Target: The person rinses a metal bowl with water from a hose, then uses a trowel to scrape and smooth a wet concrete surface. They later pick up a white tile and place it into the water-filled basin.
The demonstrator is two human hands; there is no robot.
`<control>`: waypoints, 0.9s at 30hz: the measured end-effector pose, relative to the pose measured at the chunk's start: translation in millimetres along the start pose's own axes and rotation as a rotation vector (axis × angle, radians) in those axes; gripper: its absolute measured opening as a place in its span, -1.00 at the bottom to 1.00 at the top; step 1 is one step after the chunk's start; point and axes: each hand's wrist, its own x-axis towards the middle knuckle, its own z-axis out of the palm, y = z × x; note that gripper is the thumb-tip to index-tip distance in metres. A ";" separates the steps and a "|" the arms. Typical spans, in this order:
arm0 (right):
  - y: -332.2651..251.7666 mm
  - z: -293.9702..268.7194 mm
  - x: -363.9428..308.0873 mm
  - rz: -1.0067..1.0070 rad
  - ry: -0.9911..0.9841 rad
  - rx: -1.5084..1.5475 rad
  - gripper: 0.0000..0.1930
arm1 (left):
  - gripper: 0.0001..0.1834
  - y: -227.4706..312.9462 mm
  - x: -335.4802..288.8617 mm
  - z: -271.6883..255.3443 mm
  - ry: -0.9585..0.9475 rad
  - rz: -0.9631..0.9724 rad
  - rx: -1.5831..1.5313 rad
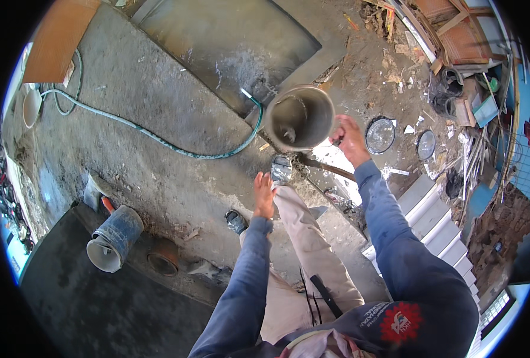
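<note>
1. Head view: muddy bucket [322, 118] sits between the green hose [202, 157] and the right hand [354, 143].
2. Right fingers curl at its rim; whether they grip it, I cannot tell.
3. Left hand [264, 200]: fingers loosely extended, beside the trousers [312, 238].

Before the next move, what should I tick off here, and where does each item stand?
1. Right hand placed at the bucket: ok, at its right side.
2. Right hand's grip secure: cannot tell; the contact is partly hidden.
3. Left hand free: ok, fingers extended, nothing held.
4. Hose well away from the bucket: not ok, it curves close by the left side.
5. Ground by the front shoe clear: not ok, a wooden handle is beside it.
</note>
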 end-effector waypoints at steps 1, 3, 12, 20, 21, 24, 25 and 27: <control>9.0 -17.4 14.2 -0.022 0.103 0.243 -0.76 | -0.41 -2.3 -1.4 -22.9 -0.032 0.025 0.038; 27.9 -42.5 39.7 0.026 0.525 0.688 -0.85 | -0.42 -6.1 -21.2 -73.7 -0.032 0.062 0.149; 39.3 -114.4 117.0 -0.576 0.442 -0.967 -0.78 | -0.43 3.1 -106.7 -242.5 0.268 -0.180 0.485; -8.7 -198.9 125.0 -0.125 0.815 0.267 -0.77 | -0.44 1.0 -132.4 -252.4 0.337 -0.246 0.526; -6.9 -196.6 124.9 -0.253 0.730 0.166 -0.79 | -0.44 0.8 -126.1 -244.4 0.268 -0.184 0.525; 28.9 -165.9 97.9 -0.412 0.514 -0.200 -0.71 | -0.44 -1.2 -100.9 -210.9 0.201 -0.163 0.620; 32.8 -151.0 89.6 -0.346 0.447 -0.345 -0.68 | -0.45 -2.5 -86.3 -192.0 0.089 -0.095 0.570; 48.1 -105.5 62.0 -0.995 0.407 -0.976 -0.65 | -0.44 -1.3 -49.6 -150.2 -0.016 -0.066 0.567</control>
